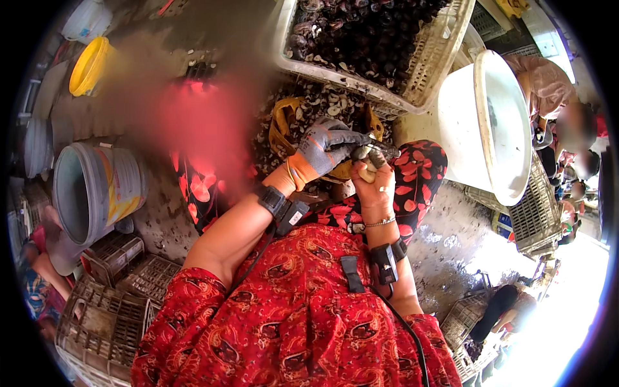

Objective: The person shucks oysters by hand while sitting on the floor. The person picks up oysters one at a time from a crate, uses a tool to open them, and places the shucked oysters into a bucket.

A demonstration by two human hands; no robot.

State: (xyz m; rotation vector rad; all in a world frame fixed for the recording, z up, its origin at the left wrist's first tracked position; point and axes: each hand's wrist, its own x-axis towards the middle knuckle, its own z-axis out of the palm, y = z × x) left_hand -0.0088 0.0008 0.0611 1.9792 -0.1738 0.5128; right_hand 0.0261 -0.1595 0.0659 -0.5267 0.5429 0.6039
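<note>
grey bucket (97, 193), yellow-orange label, left side

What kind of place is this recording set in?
Probably an outdoor shellfish-shucking work area. A white slatted crate is heaped with dark shells, and more shells litter the wet ground. The gloved left hand and bare right hand work on one shell, with buckets and empty crates nearby.

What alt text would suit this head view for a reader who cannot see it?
A gloved left hand and bare right hand grip a small shell over a yellow basin. Ahead sits a crate of dark shells; a white tub stands right.
</note>
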